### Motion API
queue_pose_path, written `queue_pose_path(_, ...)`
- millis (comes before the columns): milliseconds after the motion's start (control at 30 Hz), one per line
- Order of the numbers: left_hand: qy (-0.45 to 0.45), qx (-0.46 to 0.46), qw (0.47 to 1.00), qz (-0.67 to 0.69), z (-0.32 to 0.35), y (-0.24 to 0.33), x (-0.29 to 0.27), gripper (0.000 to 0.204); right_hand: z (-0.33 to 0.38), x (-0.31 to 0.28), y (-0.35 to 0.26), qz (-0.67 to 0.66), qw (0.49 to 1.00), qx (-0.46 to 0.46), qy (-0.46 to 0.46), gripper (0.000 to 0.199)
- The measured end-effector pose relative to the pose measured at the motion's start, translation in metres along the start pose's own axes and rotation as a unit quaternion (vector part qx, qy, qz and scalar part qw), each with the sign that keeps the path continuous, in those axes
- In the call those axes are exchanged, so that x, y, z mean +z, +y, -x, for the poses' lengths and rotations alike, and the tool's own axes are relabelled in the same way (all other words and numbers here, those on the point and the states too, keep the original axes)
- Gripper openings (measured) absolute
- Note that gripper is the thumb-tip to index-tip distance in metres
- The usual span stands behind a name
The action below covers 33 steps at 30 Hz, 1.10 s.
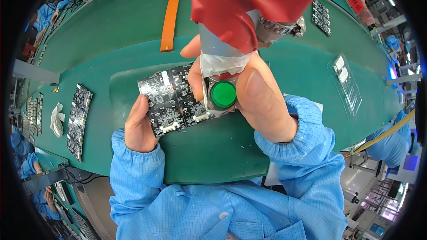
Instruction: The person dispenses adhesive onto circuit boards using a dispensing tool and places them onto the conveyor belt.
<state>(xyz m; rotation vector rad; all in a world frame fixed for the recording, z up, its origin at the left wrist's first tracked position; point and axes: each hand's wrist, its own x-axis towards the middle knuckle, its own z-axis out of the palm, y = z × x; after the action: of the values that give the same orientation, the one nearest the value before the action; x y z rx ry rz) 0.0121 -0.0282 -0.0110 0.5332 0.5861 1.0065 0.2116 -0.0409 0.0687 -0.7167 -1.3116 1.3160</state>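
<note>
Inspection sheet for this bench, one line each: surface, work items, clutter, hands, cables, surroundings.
Surface: smooth green bench top.
Work items: rectangular black circuit board panel with white connectors; grey device partly wrapped in red sheeting, round green button facing the camera. Contact between device and panel: cannot tell.
Clutter: long orange strip; crumpled white cloth or paper; long black circuit board at left; another at upper right; clear plastic tray.
Hands: left hand holds the panel's left edge; right hand grips the device between fingers and thumb.
Cables: black cables, lower left; yellow hose or cable, right.
Surroundings: people in blue workwear on both sides.
</note>
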Motion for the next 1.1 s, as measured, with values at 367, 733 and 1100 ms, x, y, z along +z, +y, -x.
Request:
queue_pose_path(367,-0.054,0.006,0.998,0.016,0.008,0.007,-0.009,0.047,0.0,-0.004,-0.001,0.005,1.0,0.0,-0.006,0.065)
queue_pose_path(733,-0.02,0.009,1.0,0.023,0.008,0.005,-0.01,0.046,-0.001,-0.006,0.003,0.016,1.0,-0.022,0.002,0.069)
queue_pose_path(1100,0.001,0.045,0.998,-0.036,0.016,0.015,-0.017,0.051,-0.001,-0.013,-0.002,-0.066,0.995,-0.033,-0.061,0.051)
